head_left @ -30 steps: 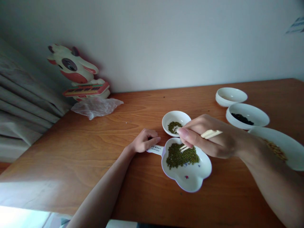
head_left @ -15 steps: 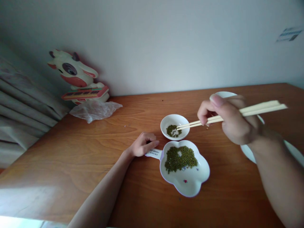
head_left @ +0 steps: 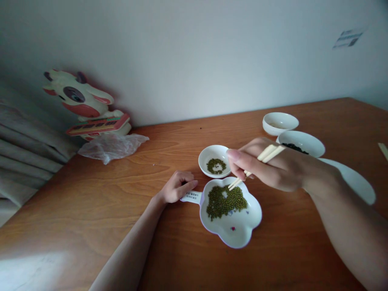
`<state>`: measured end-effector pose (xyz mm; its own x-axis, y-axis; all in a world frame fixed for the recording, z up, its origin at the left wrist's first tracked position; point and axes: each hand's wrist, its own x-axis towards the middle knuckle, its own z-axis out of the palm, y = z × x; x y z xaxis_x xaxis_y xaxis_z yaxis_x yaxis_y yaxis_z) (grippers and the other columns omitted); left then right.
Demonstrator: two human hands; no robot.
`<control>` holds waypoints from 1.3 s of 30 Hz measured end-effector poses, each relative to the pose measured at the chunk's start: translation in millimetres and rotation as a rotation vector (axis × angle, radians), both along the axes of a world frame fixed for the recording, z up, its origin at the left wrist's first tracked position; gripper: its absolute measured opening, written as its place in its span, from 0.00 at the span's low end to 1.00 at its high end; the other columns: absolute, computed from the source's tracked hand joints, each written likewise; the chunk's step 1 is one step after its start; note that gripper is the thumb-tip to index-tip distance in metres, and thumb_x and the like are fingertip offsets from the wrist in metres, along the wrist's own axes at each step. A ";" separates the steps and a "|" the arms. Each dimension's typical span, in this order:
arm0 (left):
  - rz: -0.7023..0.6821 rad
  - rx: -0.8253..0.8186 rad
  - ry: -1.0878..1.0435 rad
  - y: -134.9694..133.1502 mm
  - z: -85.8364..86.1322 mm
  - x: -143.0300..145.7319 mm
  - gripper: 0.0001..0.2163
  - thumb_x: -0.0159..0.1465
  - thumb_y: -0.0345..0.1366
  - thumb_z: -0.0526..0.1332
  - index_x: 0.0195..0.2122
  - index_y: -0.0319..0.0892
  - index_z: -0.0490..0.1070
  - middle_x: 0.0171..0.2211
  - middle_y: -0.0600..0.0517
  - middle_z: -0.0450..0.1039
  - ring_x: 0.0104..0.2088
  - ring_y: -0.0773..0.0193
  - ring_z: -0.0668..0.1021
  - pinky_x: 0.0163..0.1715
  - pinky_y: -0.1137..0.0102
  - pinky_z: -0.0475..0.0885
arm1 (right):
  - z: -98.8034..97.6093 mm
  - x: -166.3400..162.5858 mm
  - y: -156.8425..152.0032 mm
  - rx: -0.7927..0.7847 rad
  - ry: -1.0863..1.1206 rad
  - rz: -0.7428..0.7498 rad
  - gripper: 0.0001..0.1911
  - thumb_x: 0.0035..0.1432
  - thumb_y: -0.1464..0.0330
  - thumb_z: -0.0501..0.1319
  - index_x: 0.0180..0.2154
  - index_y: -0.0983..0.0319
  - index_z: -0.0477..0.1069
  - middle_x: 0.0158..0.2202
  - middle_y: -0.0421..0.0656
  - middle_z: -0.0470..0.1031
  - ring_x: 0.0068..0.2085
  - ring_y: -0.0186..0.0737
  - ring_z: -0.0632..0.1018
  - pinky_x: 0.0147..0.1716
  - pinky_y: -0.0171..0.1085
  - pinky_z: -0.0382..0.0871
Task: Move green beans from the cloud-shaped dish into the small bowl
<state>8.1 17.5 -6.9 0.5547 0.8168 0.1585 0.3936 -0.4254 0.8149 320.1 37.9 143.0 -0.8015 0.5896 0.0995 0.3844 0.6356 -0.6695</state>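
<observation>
My right hand (head_left: 266, 163) grips a pair of pale wooden chopsticks (head_left: 266, 154), their tips among the green mung beans (head_left: 226, 202) in a white flower-shaped dish (head_left: 242, 236) with a purple rim. The dish's labelled handle (head_left: 192, 197) points left, and my left hand (head_left: 178, 187) is closed around its end. Just behind the dish stands a small white bowl (head_left: 206, 155) with a ring of mung beans on its bottom. Whether a bean sits between the chopstick tips is too small to tell.
At the right are a white bowl (head_left: 280, 120), a second bowl (head_left: 312, 141) with dark bits in it, and a white plate (head_left: 354, 180), partly behind my right arm. A cow-shaped toy keyboard (head_left: 91, 105) and a crumpled plastic bag (head_left: 112, 147) lie at the back left.
My right hand has brought the chopstick tips from the small bowl down to the beans in the flower-shaped dish. My left hand stays on the handle. The view has shifted slightly right.
</observation>
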 end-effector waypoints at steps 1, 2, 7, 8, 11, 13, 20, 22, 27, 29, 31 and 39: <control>-0.003 -0.003 -0.002 0.0 -0.2 0.0 0.24 0.75 0.44 0.57 0.21 0.40 0.61 0.20 0.55 0.64 0.25 0.68 0.65 0.30 0.68 0.59 | -2.3 -1.4 0.1 0.011 -0.028 -0.004 0.34 0.79 0.51 0.44 0.26 0.61 0.69 0.22 0.38 0.73 0.24 0.33 0.71 0.30 0.39 0.60; -0.003 -0.005 -0.003 0.0 -0.2 0.0 0.24 0.75 0.44 0.57 0.21 0.40 0.61 0.21 0.55 0.64 0.25 0.68 0.65 0.30 0.68 0.59 | -4.4 -2.6 0.3 0.025 -0.046 -0.007 0.34 0.79 0.50 0.44 0.26 0.62 0.69 0.22 0.38 0.73 0.24 0.33 0.71 0.30 0.39 0.60; 0.001 -0.003 -0.001 -0.2 0.4 -0.1 0.24 0.75 0.43 0.57 0.21 0.40 0.61 0.20 0.55 0.63 0.25 0.68 0.65 0.30 0.68 0.59 | -10.3 -8.3 0.5 0.082 -0.085 -0.004 0.36 0.79 0.51 0.43 0.26 0.62 0.73 0.22 0.40 0.76 0.23 0.32 0.72 0.28 0.39 0.57; 0.000 0.001 -0.002 -0.3 0.5 -0.2 0.24 0.75 0.43 0.57 0.21 0.40 0.61 0.21 0.55 0.64 0.25 0.68 0.65 0.30 0.68 0.59 | -10.5 -9.5 0.2 0.089 -0.096 -0.012 0.37 0.79 0.50 0.43 0.26 0.62 0.73 0.21 0.40 0.75 0.22 0.32 0.71 0.27 0.40 0.55; -0.005 0.005 -0.006 -0.6 0.8 -0.3 0.24 0.75 0.42 0.57 0.21 0.40 0.61 0.21 0.55 0.64 0.25 0.68 0.65 0.29 0.69 0.59 | -10.6 -12.7 -0.9 0.093 -0.113 -0.009 0.37 0.79 0.50 0.44 0.26 0.62 0.75 0.20 0.40 0.73 0.21 0.32 0.70 0.26 0.40 0.54; -0.007 0.004 -0.011 -0.8 1.3 0.0 0.24 0.75 0.42 0.57 0.21 0.40 0.61 0.21 0.55 0.64 0.25 0.68 0.65 0.29 0.69 0.59 | -10.7 -13.6 -1.3 0.083 -0.105 0.011 0.37 0.79 0.50 0.44 0.27 0.63 0.76 0.21 0.41 0.75 0.23 0.33 0.71 0.26 0.40 0.55; -0.020 0.012 -0.008 -0.4 3.2 0.6 0.24 0.75 0.42 0.57 0.21 0.40 0.61 0.20 0.55 0.65 0.24 0.69 0.65 0.29 0.69 0.59 | -12.1 -14.5 -2.7 0.034 -0.071 0.038 0.37 0.78 0.49 0.43 0.28 0.63 0.75 0.23 0.42 0.76 0.24 0.33 0.73 0.27 0.39 0.57; -0.019 0.014 -0.005 -0.1 3.2 0.7 0.24 0.75 0.42 0.57 0.21 0.40 0.61 0.20 0.55 0.64 0.24 0.69 0.65 0.29 0.68 0.59 | -12.6 -15.8 -3.1 0.027 -0.075 0.037 0.39 0.78 0.47 0.42 0.28 0.63 0.76 0.23 0.42 0.76 0.24 0.33 0.73 0.26 0.39 0.57; -0.014 0.018 -0.002 0.5 1.6 0.8 0.24 0.75 0.42 0.57 0.20 0.40 0.61 0.20 0.55 0.64 0.24 0.69 0.65 0.29 0.68 0.59 | -13.5 -18.5 -3.2 0.035 -0.080 0.050 0.39 0.78 0.47 0.40 0.27 0.63 0.74 0.22 0.42 0.74 0.23 0.33 0.71 0.26 0.40 0.57; -0.012 0.015 -0.004 0.6 1.0 0.7 0.24 0.75 0.42 0.57 0.21 0.40 0.61 0.20 0.55 0.64 0.24 0.68 0.65 0.28 0.68 0.59 | -13.8 -19.0 -3.4 0.024 -0.072 0.050 0.39 0.78 0.47 0.40 0.27 0.63 0.73 0.22 0.42 0.75 0.24 0.33 0.72 0.27 0.40 0.57; -0.015 0.015 -0.003 0.5 1.0 0.5 0.24 0.75 0.42 0.57 0.21 0.40 0.62 0.20 0.55 0.64 0.24 0.68 0.65 0.29 0.68 0.59 | -14.1 -19.3 -3.9 0.013 -0.069 0.047 0.39 0.77 0.46 0.40 0.27 0.63 0.72 0.22 0.42 0.74 0.24 0.33 0.71 0.27 0.39 0.58; -0.022 0.003 0.009 -0.3 3.9 0.2 0.24 0.75 0.43 0.57 0.20 0.40 0.60 0.20 0.55 0.64 0.25 0.68 0.65 0.29 0.68 0.59 | -15.1 -19.1 -4.2 -0.006 -0.071 0.040 0.39 0.77 0.45 0.41 0.27 0.63 0.72 0.22 0.41 0.73 0.24 0.33 0.70 0.27 0.39 0.57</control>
<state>8.4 17.2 -3.0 0.5742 0.8038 0.1558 0.3909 -0.4364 0.8104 301.0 33.7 127.9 -0.8294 0.5573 0.0382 0.4055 0.6476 -0.6451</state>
